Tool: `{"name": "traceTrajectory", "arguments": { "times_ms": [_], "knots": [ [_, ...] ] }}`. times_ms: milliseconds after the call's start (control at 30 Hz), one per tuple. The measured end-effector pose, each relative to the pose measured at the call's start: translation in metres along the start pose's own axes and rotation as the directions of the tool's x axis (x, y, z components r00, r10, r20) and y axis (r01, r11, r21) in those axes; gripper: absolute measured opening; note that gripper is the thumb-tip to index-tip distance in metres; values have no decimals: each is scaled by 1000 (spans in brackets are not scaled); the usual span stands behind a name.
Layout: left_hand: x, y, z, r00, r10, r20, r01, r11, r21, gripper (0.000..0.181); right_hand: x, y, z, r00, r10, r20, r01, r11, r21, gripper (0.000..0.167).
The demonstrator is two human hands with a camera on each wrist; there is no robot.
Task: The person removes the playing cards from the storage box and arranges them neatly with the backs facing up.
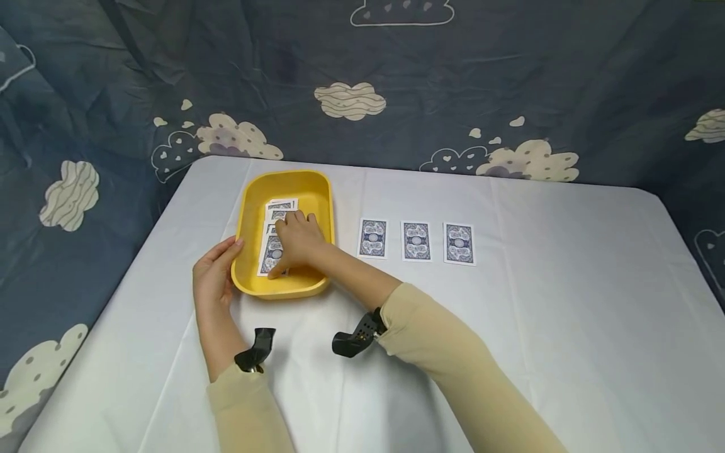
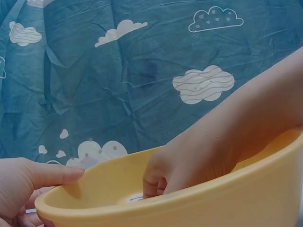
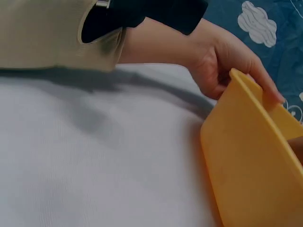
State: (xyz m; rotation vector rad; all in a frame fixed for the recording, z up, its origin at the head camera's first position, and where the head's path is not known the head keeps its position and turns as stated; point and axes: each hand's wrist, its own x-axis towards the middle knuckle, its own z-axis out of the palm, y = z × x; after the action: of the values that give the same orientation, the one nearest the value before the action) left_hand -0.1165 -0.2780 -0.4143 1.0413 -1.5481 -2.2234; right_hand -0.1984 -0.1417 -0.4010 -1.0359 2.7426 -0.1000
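A yellow plastic tub (image 1: pixel 283 289) sits at the left of the table with several blue-backed playing cards (image 1: pixel 272 251) overlapping in a column inside. My left hand (image 1: pixel 212 277) grips its left rim, thumb over the edge inside and fingers outside; the right wrist view shows this left hand (image 3: pixel 227 56) too. Reaching into the tub from the right, my right hand (image 1: pixel 300 242) is spread over the cards, thumb near the lowest card's bottom edge. From the left wrist view, the right hand's (image 2: pixel 184 165) fingers bend downward; the near rim hides their tips, so any pinch is unclear.
To the right of the tub, three playing cards lie face down in a row: a left card (image 1: pixel 373 238), a middle card (image 1: pixel 416 241) and a right card (image 1: pixel 459 243). A white cloth (image 1: pixel 566 302) covers the table. Behind hangs a dark cloud-patterned curtain (image 1: pixel 317 56).
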Motion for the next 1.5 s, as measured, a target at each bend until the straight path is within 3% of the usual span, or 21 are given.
{"name": "traceTrajectory", "arguments": {
  "times_ms": [467, 900, 1167, 1500],
  "knots": [
    [0, 0, 2, 1000, 1, 18, 0, 999, -42, 17, -1, -4, 5, 996, -93, 5, 93, 995, -39, 95],
    [0, 2, 0, 1000, -7, 9, 7, 999, -53, 18, -4, -6, 5, 992, -125, 13, 126, 991, -40, 93],
    [1, 1, 1, 1000, -6, 8, 6, 999, -33, 20, -8, -5, 2, 990, -119, 77, 117, 993, 36, 86],
    [0, 0, 1, 1000, -13, 6, 13, 1000, -19, 23, -9, -4, 4, 987, -146, 68, 143, 989, 49, 83]
  ]
}}
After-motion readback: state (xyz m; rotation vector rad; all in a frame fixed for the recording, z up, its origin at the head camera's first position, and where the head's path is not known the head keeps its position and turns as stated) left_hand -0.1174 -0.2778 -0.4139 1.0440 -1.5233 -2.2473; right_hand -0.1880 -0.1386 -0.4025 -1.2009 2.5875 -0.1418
